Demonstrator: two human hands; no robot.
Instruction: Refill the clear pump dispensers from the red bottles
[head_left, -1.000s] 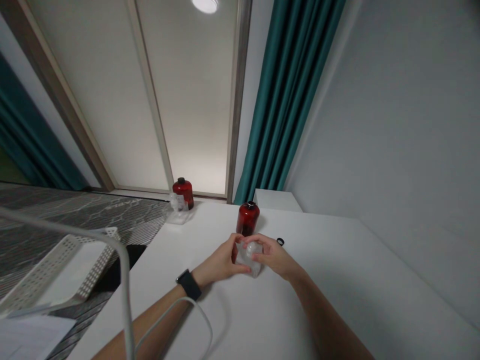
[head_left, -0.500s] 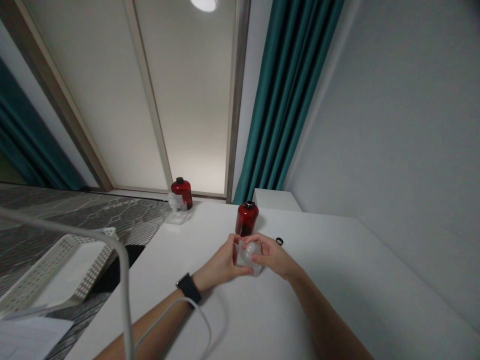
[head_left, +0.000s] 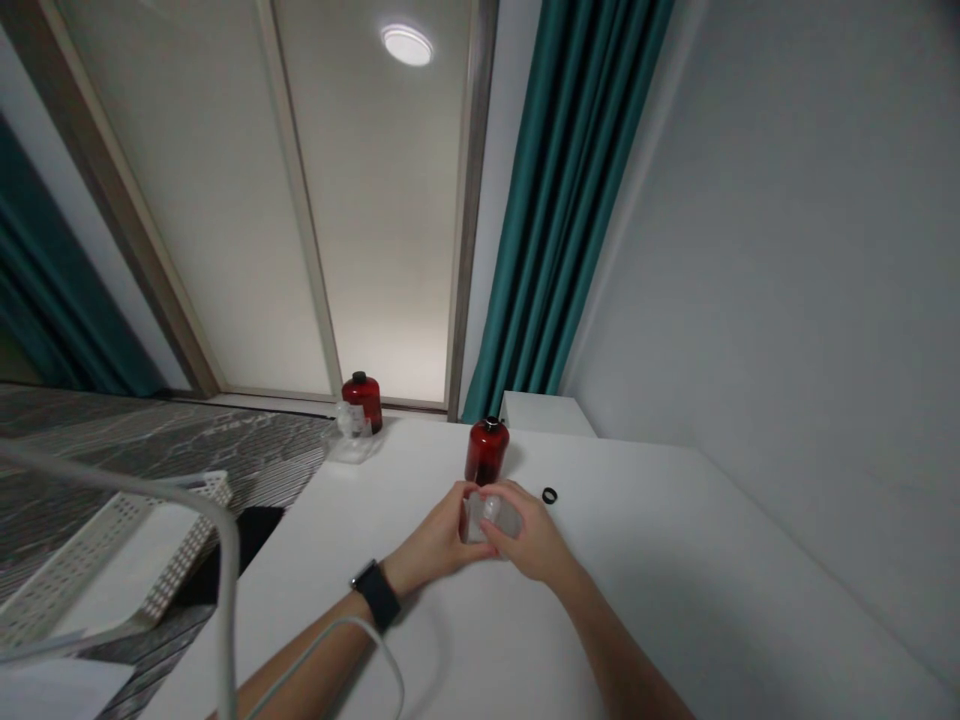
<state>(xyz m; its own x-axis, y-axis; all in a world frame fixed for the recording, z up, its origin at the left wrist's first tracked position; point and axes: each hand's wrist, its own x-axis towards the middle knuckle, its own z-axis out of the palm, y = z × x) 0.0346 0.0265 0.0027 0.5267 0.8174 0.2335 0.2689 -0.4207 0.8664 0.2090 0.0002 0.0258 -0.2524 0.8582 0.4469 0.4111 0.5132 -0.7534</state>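
Observation:
My left hand (head_left: pixel 439 530) and my right hand (head_left: pixel 534 532) are closed around the sides of a small clear plastic piece with a rounded knob (head_left: pixel 492 510). Its exact kind does not show, and my fingers cover its edges. Directly behind them a dark red bottle (head_left: pixel 487 455) with a black neck stands upright on the table. A small black ring (head_left: pixel 550 495) lies just beyond my right hand. A dark smartwatch (head_left: pixel 376 594) is strapped around my left wrist.
On the white table (head_left: pixel 637 580), a second red bottle (head_left: pixel 364 402) stands at the far left corner beside a clear plastic piece (head_left: pixel 352 422). A white cable (head_left: pixel 227 600) loops across the left foreground. Left of the table are a white perforated basket (head_left: pixel 184 555) and papers (head_left: pixel 67 688).
The view has tilted up slightly, so the table appears lower. My right hand has turned and closed further over the clear plastic piece; my left hand keeps its hold.

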